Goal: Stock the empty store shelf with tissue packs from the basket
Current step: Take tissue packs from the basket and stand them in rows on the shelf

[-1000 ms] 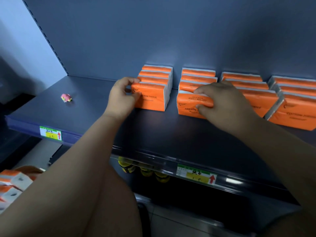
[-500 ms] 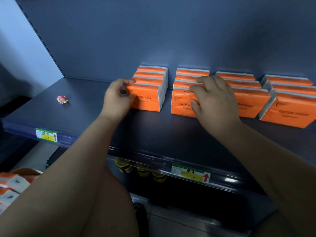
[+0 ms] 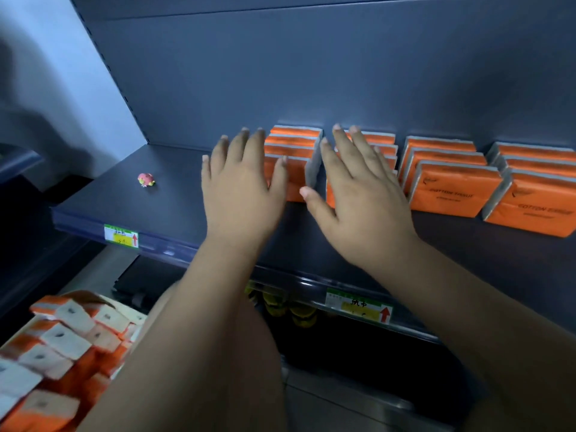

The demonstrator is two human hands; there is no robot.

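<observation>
Head view: orange tissue packs (image 3: 452, 188) stand upright in four rows at the back of the dark shelf (image 3: 174, 201). Left hand (image 3: 243, 194) and right hand (image 3: 361, 201) hover before the two leftmost rows, fingers spread, holding nothing. Bare shelf lies leftward, bar a small pink toy (image 3: 146, 179). More packs fill the basket (image 3: 118, 307) below left.

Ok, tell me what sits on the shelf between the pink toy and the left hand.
Nothing: in the head view the shelf is bare from the pink toy across to the left hand. The orange packs start beyond that hand.
</observation>
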